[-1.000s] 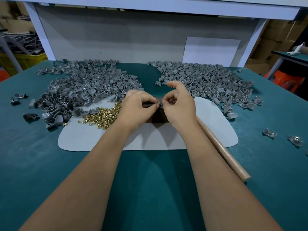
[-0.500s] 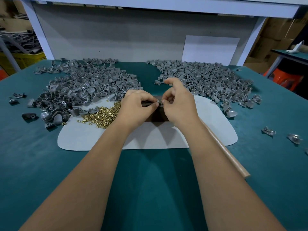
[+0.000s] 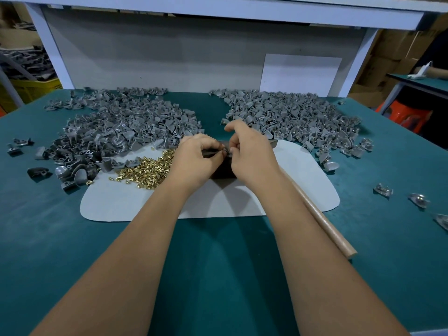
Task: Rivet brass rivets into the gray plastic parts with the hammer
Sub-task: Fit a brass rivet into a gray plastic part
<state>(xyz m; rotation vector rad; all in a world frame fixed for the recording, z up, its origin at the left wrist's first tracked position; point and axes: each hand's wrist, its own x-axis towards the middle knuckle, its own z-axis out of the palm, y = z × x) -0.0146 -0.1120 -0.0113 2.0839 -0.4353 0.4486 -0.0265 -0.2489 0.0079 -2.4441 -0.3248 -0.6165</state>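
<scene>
My left hand (image 3: 194,161) and my right hand (image 3: 249,156) meet fingertip to fingertip over a dark block (image 3: 223,172) on the pale grey mat (image 3: 135,204). Together they pinch a small gray plastic part (image 3: 224,151), mostly hidden by the fingers; whether a rivet sits in it I cannot tell. A heap of brass rivets (image 3: 148,172) lies on the mat just left of my left hand. The hammer's wooden handle (image 3: 324,221) lies under my right forearm, its head hidden. Two large piles of gray parts lie behind, the left pile (image 3: 116,132) and the right pile (image 3: 295,117).
The green table (image 3: 218,275) runs toward me from the mat. Loose gray parts (image 3: 383,190) lie scattered at the right edge, others (image 3: 19,145) at the far left. A grey back panel (image 3: 169,64) with a white sheet (image 3: 300,76) closes the rear.
The hands stay joined over the block; the right hand's fingers shift slightly on the part. The view has drifted a little.
</scene>
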